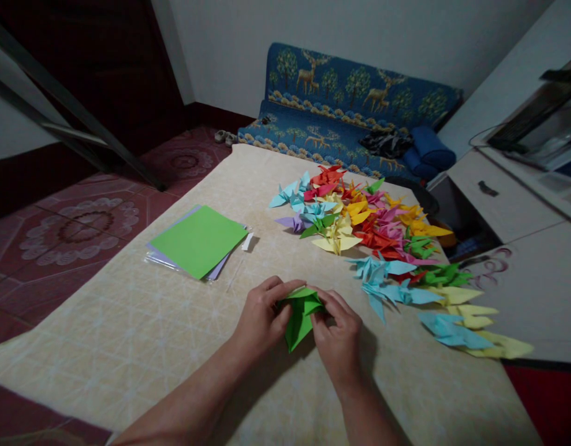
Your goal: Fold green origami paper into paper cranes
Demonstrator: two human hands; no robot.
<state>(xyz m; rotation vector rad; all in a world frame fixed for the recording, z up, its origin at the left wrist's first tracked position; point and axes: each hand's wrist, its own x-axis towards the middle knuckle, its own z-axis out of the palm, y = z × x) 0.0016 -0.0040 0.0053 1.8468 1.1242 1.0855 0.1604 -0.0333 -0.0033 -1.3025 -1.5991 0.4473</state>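
A partly folded sheet of green origami paper (298, 322) is held between both hands, over the near middle of the table. My left hand (265, 313) pinches its left and upper edge with thumb and forefinger. On the other side, my right hand (337, 322) grips the right edge, fingers closed on the folds. The paper's lower end narrows to a point toward me, and its upper flaps stand partly raised. Folded paper cranes (341, 235) in many colours spread across the right part of the table; the light blue ones (382, 279) lie nearest my right hand.
A stack of square paper with a green sheet (199, 238) on top lies at the left, beside a small white piece (248, 241). The patterned tablecloth (127, 359) covers the table. Beyond it stand a blue sofa (304, 133), a white cabinet (522, 204) and a metal ladder (80, 111).
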